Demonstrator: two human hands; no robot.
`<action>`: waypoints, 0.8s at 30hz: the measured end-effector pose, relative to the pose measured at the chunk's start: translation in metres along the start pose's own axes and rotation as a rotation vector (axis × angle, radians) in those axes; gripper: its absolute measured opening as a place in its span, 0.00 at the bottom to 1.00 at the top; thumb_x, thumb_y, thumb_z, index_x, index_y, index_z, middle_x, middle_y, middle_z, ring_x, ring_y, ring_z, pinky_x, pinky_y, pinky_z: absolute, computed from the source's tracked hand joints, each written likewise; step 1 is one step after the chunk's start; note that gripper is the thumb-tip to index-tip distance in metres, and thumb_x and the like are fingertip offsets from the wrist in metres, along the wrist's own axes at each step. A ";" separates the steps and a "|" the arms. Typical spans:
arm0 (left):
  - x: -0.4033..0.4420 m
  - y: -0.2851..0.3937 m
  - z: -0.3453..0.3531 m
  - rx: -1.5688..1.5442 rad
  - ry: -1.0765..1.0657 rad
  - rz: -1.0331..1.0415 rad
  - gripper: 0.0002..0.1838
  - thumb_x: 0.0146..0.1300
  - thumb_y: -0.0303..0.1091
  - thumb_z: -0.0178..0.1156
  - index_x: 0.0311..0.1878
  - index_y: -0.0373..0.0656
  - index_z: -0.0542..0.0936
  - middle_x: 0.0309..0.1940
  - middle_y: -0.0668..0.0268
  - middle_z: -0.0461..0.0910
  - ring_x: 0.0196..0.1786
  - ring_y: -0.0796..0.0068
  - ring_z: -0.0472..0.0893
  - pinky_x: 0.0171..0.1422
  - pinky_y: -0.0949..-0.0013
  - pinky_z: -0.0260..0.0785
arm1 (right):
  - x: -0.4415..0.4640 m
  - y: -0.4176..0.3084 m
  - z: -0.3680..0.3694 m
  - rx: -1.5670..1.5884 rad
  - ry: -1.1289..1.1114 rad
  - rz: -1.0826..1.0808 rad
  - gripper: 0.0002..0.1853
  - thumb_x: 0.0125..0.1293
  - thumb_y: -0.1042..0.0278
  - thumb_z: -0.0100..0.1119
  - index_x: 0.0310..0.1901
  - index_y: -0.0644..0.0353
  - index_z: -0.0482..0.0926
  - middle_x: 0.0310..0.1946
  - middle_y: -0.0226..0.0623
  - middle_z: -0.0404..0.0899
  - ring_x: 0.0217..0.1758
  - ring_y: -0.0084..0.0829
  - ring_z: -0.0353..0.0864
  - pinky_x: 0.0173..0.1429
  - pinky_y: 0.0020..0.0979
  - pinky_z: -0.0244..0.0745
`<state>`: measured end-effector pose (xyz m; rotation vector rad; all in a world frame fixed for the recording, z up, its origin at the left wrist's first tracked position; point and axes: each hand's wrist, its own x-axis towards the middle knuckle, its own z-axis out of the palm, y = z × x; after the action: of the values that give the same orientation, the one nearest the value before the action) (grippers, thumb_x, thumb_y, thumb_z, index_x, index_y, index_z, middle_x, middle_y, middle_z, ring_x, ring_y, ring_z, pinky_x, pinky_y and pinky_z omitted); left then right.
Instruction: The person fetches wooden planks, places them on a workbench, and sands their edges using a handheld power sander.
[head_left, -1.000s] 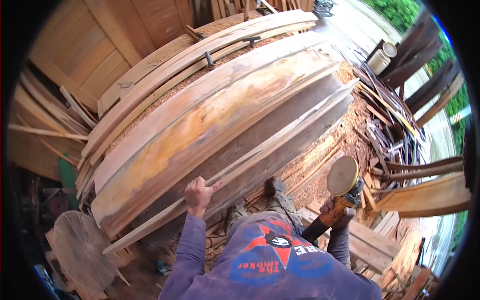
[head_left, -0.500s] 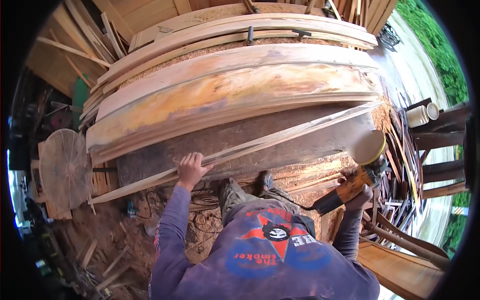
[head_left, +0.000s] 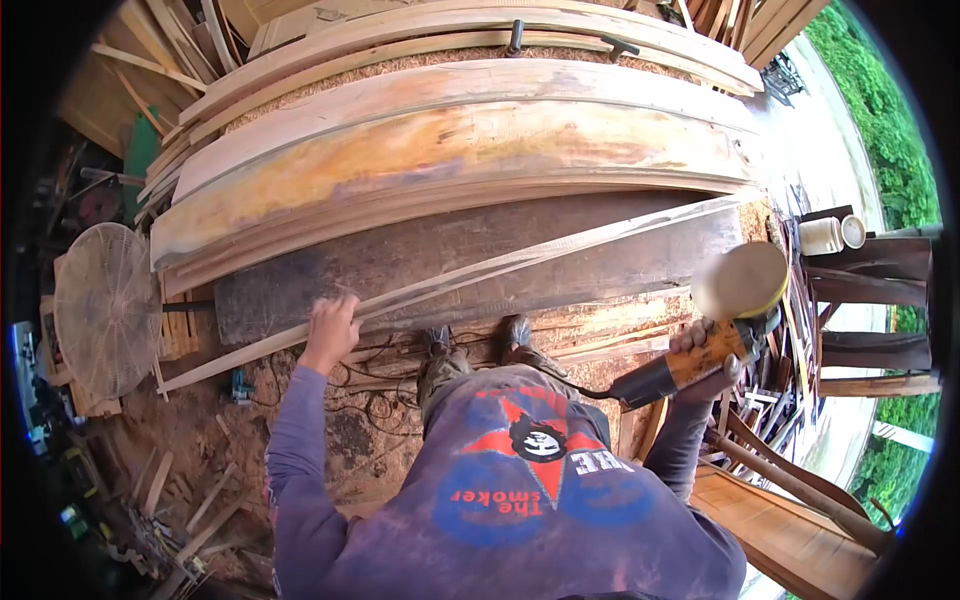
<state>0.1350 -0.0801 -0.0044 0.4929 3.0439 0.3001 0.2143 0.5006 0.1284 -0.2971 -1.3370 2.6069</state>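
Observation:
My left hand [head_left: 331,333] is closed at the near edge of a long, thin wooden strip [head_left: 470,275], toward its left part. The strip lies slantwise over a dark wooden board [head_left: 290,290], its left end sticking out past the board. In my right hand [head_left: 708,360] is an orange and black angle grinder [head_left: 690,368]. Its round, pale sanding disc [head_left: 742,280] faces up, apart from the strip and partly blurred. A dark cord runs from the grinder's rear toward my legs.
Wide planks [head_left: 450,140] are stacked beyond the board, with two dark handles [head_left: 515,38] behind them. A round wire-guarded fan [head_left: 107,310] stands left. Wood scraps [head_left: 215,500] and sawdust cover the floor. Thin offcuts [head_left: 800,370] pile up at right, near white containers [head_left: 822,236].
My left hand has slid left along the strip. The grinder has shifted slightly right, still in my right hand. The whole view has moved a little.

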 end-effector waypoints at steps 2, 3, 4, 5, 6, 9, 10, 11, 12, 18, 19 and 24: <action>0.005 -0.012 -0.001 -0.137 -0.116 0.058 0.17 0.56 0.33 0.75 0.45 0.40 0.80 0.38 0.49 0.88 0.46 0.41 0.85 0.58 0.49 0.75 | -0.015 0.002 0.002 0.004 0.026 -0.007 0.40 0.50 0.41 0.74 0.56 0.61 0.69 0.38 0.35 0.71 0.38 0.35 0.76 0.48 0.42 0.77; 0.010 -0.017 0.002 -0.144 -0.119 0.061 0.17 0.56 0.33 0.75 0.45 0.40 0.80 0.38 0.49 0.88 0.46 0.41 0.85 0.58 0.49 0.75 | -0.021 0.002 0.003 0.006 0.050 -0.005 0.40 0.50 0.40 0.74 0.55 0.61 0.69 0.37 0.35 0.70 0.38 0.35 0.76 0.47 0.42 0.77; 0.018 -0.016 -0.001 -0.147 -0.113 0.121 0.17 0.57 0.34 0.75 0.45 0.40 0.79 0.38 0.49 0.88 0.45 0.42 0.85 0.58 0.49 0.75 | -0.025 0.005 0.001 0.026 0.040 -0.008 0.41 0.50 0.40 0.74 0.55 0.61 0.68 0.37 0.34 0.70 0.38 0.35 0.76 0.47 0.42 0.77; 0.023 -0.015 -0.003 -0.152 -0.111 0.185 0.17 0.58 0.35 0.74 0.45 0.40 0.79 0.37 0.49 0.88 0.45 0.43 0.85 0.58 0.48 0.75 | -0.029 0.009 0.006 0.018 0.051 -0.007 0.41 0.50 0.40 0.74 0.55 0.61 0.68 0.37 0.34 0.70 0.38 0.35 0.76 0.47 0.42 0.77; 0.029 -0.013 0.001 -0.164 -0.111 0.198 0.17 0.58 0.35 0.74 0.45 0.40 0.79 0.37 0.49 0.88 0.45 0.43 0.85 0.58 0.48 0.75 | -0.030 0.011 0.010 0.004 0.072 -0.002 0.41 0.50 0.40 0.74 0.55 0.61 0.68 0.37 0.34 0.70 0.38 0.35 0.76 0.47 0.42 0.77; 0.056 0.004 0.013 -0.209 -0.056 0.290 0.17 0.60 0.37 0.74 0.44 0.40 0.78 0.36 0.49 0.88 0.45 0.44 0.85 0.58 0.49 0.75 | -0.029 0.013 0.028 0.025 0.063 -0.028 0.40 0.51 0.42 0.75 0.57 0.62 0.69 0.39 0.37 0.72 0.42 0.38 0.77 0.49 0.44 0.79; 0.062 0.008 0.009 -0.217 -0.100 0.283 0.17 0.60 0.38 0.74 0.44 0.41 0.78 0.36 0.49 0.88 0.46 0.44 0.85 0.60 0.49 0.74 | -0.026 0.014 0.042 0.014 0.051 -0.050 0.40 0.51 0.43 0.75 0.56 0.62 0.69 0.40 0.38 0.73 0.43 0.39 0.78 0.50 0.44 0.79; 0.068 0.010 0.007 -0.221 -0.144 0.273 0.16 0.61 0.38 0.73 0.43 0.41 0.78 0.35 0.49 0.88 0.46 0.44 0.85 0.63 0.50 0.73 | -0.023 0.017 0.057 0.005 0.037 -0.069 0.39 0.52 0.44 0.75 0.56 0.62 0.70 0.40 0.38 0.74 0.45 0.39 0.79 0.50 0.44 0.79; 0.071 0.009 0.008 -0.239 -0.143 0.291 0.16 0.61 0.38 0.73 0.43 0.41 0.78 0.35 0.49 0.88 0.46 0.44 0.85 0.63 0.50 0.73 | -0.023 0.019 0.073 0.000 0.109 -0.093 0.38 0.53 0.44 0.75 0.56 0.62 0.70 0.41 0.39 0.75 0.47 0.40 0.80 0.51 0.44 0.79; 0.064 0.040 -0.006 -0.215 0.089 0.274 0.42 0.61 0.51 0.78 0.72 0.40 0.72 0.74 0.49 0.71 0.80 0.46 0.66 0.84 0.45 0.57 | -0.037 0.029 0.112 0.008 0.171 -0.140 0.35 0.55 0.45 0.71 0.56 0.61 0.72 0.42 0.38 0.76 0.44 0.38 0.80 0.52 0.44 0.78; 0.066 0.065 -0.023 -0.333 0.136 0.309 0.48 0.60 0.53 0.78 0.77 0.40 0.68 0.79 0.50 0.66 0.85 0.47 0.60 0.86 0.46 0.54 | -0.039 0.030 0.116 -0.005 0.178 -0.151 0.35 0.55 0.45 0.71 0.56 0.61 0.72 0.42 0.38 0.76 0.44 0.38 0.80 0.52 0.44 0.78; 0.066 0.204 -0.066 -1.459 -0.503 0.822 0.46 0.65 0.37 0.76 0.82 0.39 0.65 0.75 0.45 0.73 0.74 0.48 0.77 0.79 0.55 0.70 | -0.046 0.034 0.137 -0.035 0.269 -0.205 0.34 0.57 0.44 0.69 0.58 0.60 0.71 0.40 0.35 0.74 0.42 0.35 0.76 0.52 0.42 0.76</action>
<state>0.1308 0.1183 0.0994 1.2329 1.3449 1.7630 0.2191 0.3626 0.1830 -0.4712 -1.2486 2.2841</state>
